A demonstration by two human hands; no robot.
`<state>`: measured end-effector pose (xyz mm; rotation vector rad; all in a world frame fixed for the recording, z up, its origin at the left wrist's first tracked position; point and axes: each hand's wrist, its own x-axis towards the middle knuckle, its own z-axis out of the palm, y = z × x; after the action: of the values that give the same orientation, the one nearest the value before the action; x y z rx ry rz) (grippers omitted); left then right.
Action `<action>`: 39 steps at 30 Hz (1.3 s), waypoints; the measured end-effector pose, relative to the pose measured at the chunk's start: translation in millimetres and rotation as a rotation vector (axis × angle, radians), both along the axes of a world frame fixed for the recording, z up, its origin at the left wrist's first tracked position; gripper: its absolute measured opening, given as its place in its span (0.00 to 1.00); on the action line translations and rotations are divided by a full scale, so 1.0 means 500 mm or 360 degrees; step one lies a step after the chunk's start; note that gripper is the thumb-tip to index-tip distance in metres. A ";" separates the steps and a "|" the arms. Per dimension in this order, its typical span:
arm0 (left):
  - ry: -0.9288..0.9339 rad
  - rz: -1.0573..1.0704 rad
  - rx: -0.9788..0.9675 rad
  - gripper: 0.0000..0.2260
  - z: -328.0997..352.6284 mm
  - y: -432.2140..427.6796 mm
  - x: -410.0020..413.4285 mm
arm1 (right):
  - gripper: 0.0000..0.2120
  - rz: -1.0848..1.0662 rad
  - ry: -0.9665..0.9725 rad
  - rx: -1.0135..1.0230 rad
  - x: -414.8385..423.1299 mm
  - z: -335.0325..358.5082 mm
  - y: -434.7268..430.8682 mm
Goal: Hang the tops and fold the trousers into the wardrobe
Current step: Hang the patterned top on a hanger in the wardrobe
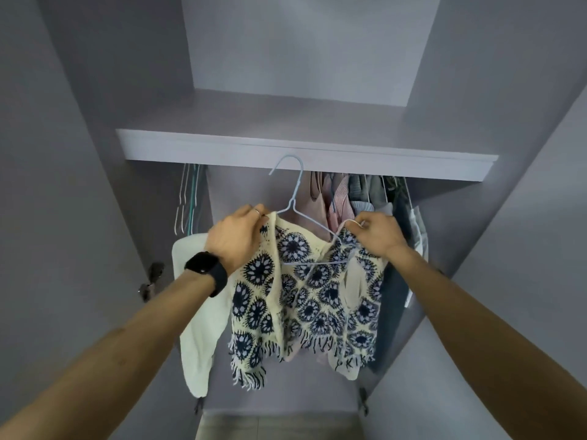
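Left hand (235, 238) and right hand (379, 233) pinch shoulders of cream crochet top with navy floral circles (305, 300); pale-blue wire hanger (293, 203) inside neckline.

**Colours and patterns: wardrobe interior**

Item held: cream crocheted top (305, 300). It has round flower medallions in navy with lilac petals, repeated all over. The hem fringe mixes cream, navy and lilac.
- thin wire hanger (293, 198): pale blue
- plain knit garment (198, 328), at left: off-white, no pattern
- wrist watch and band (203, 263): black
- wardrobe shelf (305, 150) and walls: flat grey-lilac

On the rail:
- dusty pink garment (313, 198)
- red-and-white striped shirt (341, 198)
- grey knits (365, 188)
- dark blue-grey garment (394, 296)
- spare wire hangers (187, 198): white and teal
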<state>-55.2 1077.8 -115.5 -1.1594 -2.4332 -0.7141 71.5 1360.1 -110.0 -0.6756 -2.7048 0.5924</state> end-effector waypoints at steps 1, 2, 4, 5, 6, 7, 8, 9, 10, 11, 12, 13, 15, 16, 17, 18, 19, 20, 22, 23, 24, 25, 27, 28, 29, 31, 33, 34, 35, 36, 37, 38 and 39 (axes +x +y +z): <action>0.0011 0.0084 -0.0043 0.08 -0.008 0.009 0.012 | 0.13 0.0023 0.0024 -0.0038 -0.005 0.003 -0.017; 0.0011 0.0159 -0.0094 0.08 -0.016 0.020 0.026 | 0.13 0.0025 0.0053 -0.0077 -0.009 0.004 -0.031; -0.0028 0.0271 -0.0202 0.10 -0.030 0.038 0.051 | 0.12 -0.0030 0.0150 -0.0142 -0.018 0.014 -0.061; -0.0064 0.0298 -0.0248 0.11 -0.038 0.046 0.061 | 0.12 -0.0075 0.0247 -0.0159 -0.017 0.021 -0.077; -0.0100 0.0318 -0.0279 0.11 -0.044 0.051 0.066 | 0.12 -0.0123 0.0363 -0.0148 -0.012 0.026 -0.093; -0.0137 0.0341 -0.0290 0.12 -0.049 0.053 0.066 | 0.12 -0.0168 0.0494 -0.0131 -0.002 0.027 -0.112; -0.0174 0.0371 -0.0278 0.12 -0.052 0.052 0.062 | 0.11 -0.0182 0.0625 -0.0125 0.013 0.020 -0.131; -0.0208 0.0403 -0.0252 0.12 -0.053 0.049 0.054 | 0.10 -0.0143 0.0732 -0.0152 0.033 0.005 -0.154; -0.0232 0.0435 -0.0219 0.13 -0.053 0.043 0.041 | 0.10 -0.0066 0.0769 -0.0170 0.054 -0.019 -0.177; -0.0251 0.0468 -0.0185 0.13 -0.052 0.037 0.027 | 0.12 0.0036 0.0701 -0.0184 0.074 -0.049 -0.199; -0.0270 0.0495 -0.0164 0.13 -0.049 0.030 0.015 | 0.13 0.0149 0.0523 -0.0230 0.089 -0.083 -0.218; -0.0264 0.0505 -0.0157 0.13 -0.046 0.025 0.004 | 0.13 0.0294 0.0322 -0.0305 0.100 -0.112 -0.231; -0.0192 0.0461 -0.0126 0.11 -0.046 0.016 -0.008 | 0.04 0.0585 -0.0133 -0.0569 0.107 -0.143 -0.239; -0.0157 0.0408 -0.0053 0.10 -0.048 0.011 -0.010 | 0.07 0.0687 -0.0233 -0.0647 0.102 -0.140 -0.229; -0.0137 0.0325 0.0030 0.08 -0.053 0.006 -0.008 | 0.14 0.0697 -0.0141 -0.0683 0.094 -0.132 -0.212; -0.0120 0.0231 0.0101 0.07 -0.059 0.002 -0.007 | 0.16 0.0563 0.0073 -0.0613 0.081 -0.116 -0.191; -0.0104 0.0147 0.0142 0.07 -0.063 -0.003 -0.004 | 0.16 0.0392 0.0326 -0.0469 0.065 -0.102 -0.167; -0.0095 0.0082 0.0153 0.07 -0.068 -0.008 0.000 | 0.17 0.0281 0.0443 -0.0324 0.052 -0.083 -0.145; -0.0100 -0.0003 0.0162 0.08 -0.075 -0.014 0.009 | 0.22 0.0392 0.0280 -0.0186 0.020 -0.051 -0.119; -0.0114 -0.0035 0.0181 0.08 -0.077 -0.016 0.015 | 0.20 0.0510 0.0102 -0.0143 0.005 -0.046 -0.115; -0.0129 -0.0057 0.0219 0.08 -0.080 -0.021 0.021 | 0.15 0.0584 -0.0026 -0.0098 -0.005 -0.048 -0.118; -0.0142 -0.0069 0.0266 0.08 -0.081 -0.026 0.025 | 0.12 0.0624 -0.0055 -0.0052 -0.012 -0.055 -0.122; -0.0146 -0.0098 0.0322 0.08 -0.084 -0.044 0.025 | 0.10 0.0641 0.0016 -0.0008 -0.019 -0.069 -0.129; -0.0121 -0.0113 0.0313 0.08 -0.085 -0.054 0.023 | 0.10 0.0624 0.0049 -0.0023 -0.019 -0.070 -0.131; -0.0081 -0.0112 0.0283 0.08 -0.088 -0.067 0.021 | 0.10 0.0620 0.0089 -0.0035 -0.022 -0.069 -0.132; -0.0011 -0.0046 0.0179 0.08 -0.101 -0.095 0.014 | 0.12 0.0592 0.0153 -0.0019 -0.023 -0.071 -0.131; -0.0057 0.0080 0.0047 0.09 -0.121 -0.127 0.004 | 0.13 0.0567 0.0213 0.0045 -0.020 -0.080 -0.134; -0.0134 0.0142 -0.0048 0.11 -0.131 -0.142 0.000 | 0.13 0.0574 0.0245 0.0076 -0.016 -0.088 -0.137; -0.0207 0.0194 -0.0148 0.12 -0.139 -0.152 -0.002 | 0.13 0.0596 0.0284 0.0112 -0.013 -0.098 -0.143; -0.0242 0.0232 -0.0235 0.12 -0.145 -0.159 -0.004 | 0.12 0.0613 0.0314 0.0137 -0.010 -0.107 -0.154; -0.0235 0.0246 -0.0292 0.12 -0.145 -0.157 -0.004 | 0.11 0.0611 0.0345 0.0145 -0.009 -0.118 -0.163; -0.0205 0.0226 -0.0309 0.13 -0.140 -0.146 0.001 | 0.11 0.0588 0.0368 0.0124 -0.010 -0.127 -0.173; -0.0185 0.0174 -0.0291 0.15 -0.130 -0.127 0.010 | 0.11 0.0560 0.0377 0.0081 -0.012 -0.133 -0.182</action>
<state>-50.4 1014.2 -180.3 -1.0658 -2.6833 -0.5494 65.4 1269.1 -176.5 -0.1034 -2.6153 0.6359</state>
